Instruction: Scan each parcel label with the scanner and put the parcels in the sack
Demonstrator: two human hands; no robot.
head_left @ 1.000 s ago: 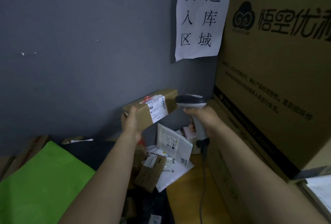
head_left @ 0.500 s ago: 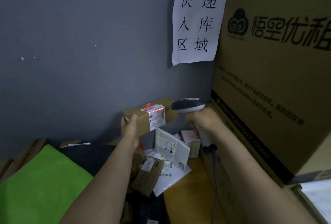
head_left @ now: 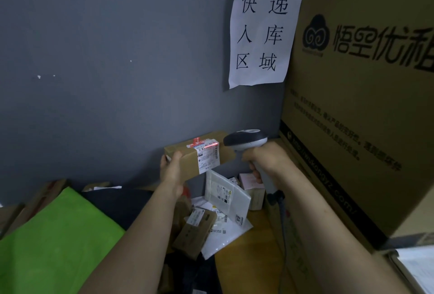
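My left hand (head_left: 172,171) grips the left end of a long brown cardboard parcel (head_left: 185,156), held up in front of the grey wall. Its white label (head_left: 207,154) faces me, and a red scan line glows across the label's top. My right hand (head_left: 263,157) grips the handle of the grey-and-white scanner (head_left: 245,140), whose head points left at the label from close by. The scanner's cable (head_left: 283,214) hangs down beside my right forearm. A green sack (head_left: 54,242) lies at the lower left.
Below the hands a pile of parcels sits on a wooden surface (head_left: 244,261): a small brown box (head_left: 196,230), white mailer bags (head_left: 226,196), a pink-topped box (head_left: 250,182). A large printed carton (head_left: 357,106) fills the right. A paper sign (head_left: 263,30) hangs on the wall.
The parcel has tilted so its label faces the scanner more squarely, and a red scan line now lights the label's top. Both hands stay close together.
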